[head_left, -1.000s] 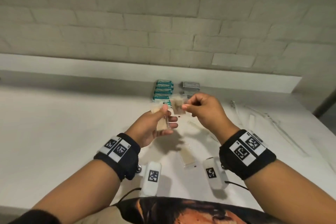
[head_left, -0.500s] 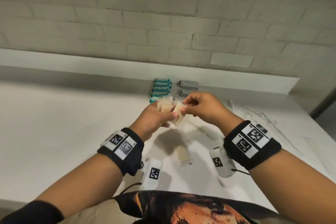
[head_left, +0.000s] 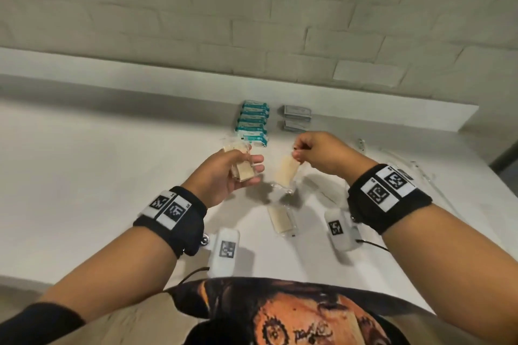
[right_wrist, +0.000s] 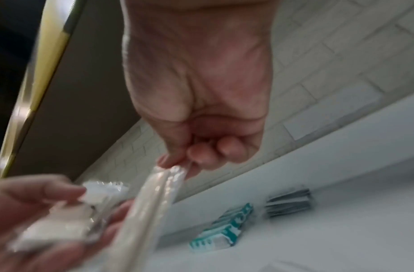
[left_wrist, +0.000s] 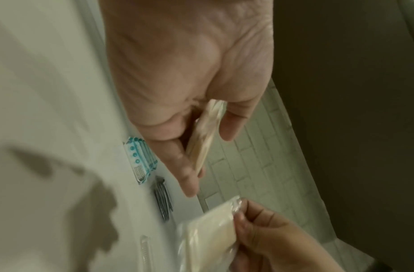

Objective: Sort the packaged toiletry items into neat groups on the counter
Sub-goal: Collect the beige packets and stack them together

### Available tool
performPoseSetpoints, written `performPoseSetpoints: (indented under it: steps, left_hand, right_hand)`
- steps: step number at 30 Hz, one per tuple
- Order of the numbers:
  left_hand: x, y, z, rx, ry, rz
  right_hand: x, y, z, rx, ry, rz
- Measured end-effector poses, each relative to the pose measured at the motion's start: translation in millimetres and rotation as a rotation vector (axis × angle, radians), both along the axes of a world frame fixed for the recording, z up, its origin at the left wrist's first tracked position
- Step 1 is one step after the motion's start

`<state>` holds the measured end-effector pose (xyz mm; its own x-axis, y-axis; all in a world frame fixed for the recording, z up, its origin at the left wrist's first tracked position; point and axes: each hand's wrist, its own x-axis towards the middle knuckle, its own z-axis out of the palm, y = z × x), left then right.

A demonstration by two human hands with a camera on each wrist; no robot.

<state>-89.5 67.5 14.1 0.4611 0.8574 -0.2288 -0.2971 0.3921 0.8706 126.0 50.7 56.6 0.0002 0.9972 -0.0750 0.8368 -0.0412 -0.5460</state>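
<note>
Left hand [head_left: 224,173] grip clamped on a small stack of beige packets [head_left: 243,166], held above the desk [head_left: 84,176], long axis running away from the person. Right hand [head_left: 322,155] grip pinches the top edge of one beige packet [head_left: 284,173]; it hangs down, long axis near vertical, slightly tilted. Another beige packet on the desk [head_left: 281,219] lies flat, pointing away. Teal packs [head_left: 253,124] and grey packs [head_left: 296,117] in rows by the back ledge.
</note>
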Motion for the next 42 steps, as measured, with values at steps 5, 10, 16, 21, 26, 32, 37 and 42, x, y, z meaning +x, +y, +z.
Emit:
performPoseSetpoints:
  steps: [5,10,16,21,26,32,37,42]
  left_hand:
    - [-8,-2,-6,-0.010,0.019,0.028]
    - [-14,-5,-11,0.016,0.063,0.049]
    - [-17,-5,-11,0.030,0.064,0.038]
    - [-10,-7,-4,0.045,0.023,0.013]
    - [-11,-4,1,-0.054,0.088,0.009]
    - [-9,-7,5,0.077,0.094,0.023]
    - [-6,-9,6,0.257,0.226,0.069]
    - [-6,-12,5,0.293,0.245,0.060]
  right_hand:
    - [-14,-3,-23,-0.323,-0.264,0.280]
    - [-24,1,-45,-0.272,-0.384,0.275]
    - [-36,0,-20,-0.074,0.327,0.027]
    - [-48,-6,-6,-0.012,0.426,0.031]
    - [-37,-10,0,0.322,0.226,0.091]
    - [-36,-24,-3,0.427,-0.066,0.329]
    - [-41,-15,10,0.191,0.232,0.071]
    - [-41,-11,20,0.088,0.179,0.090]
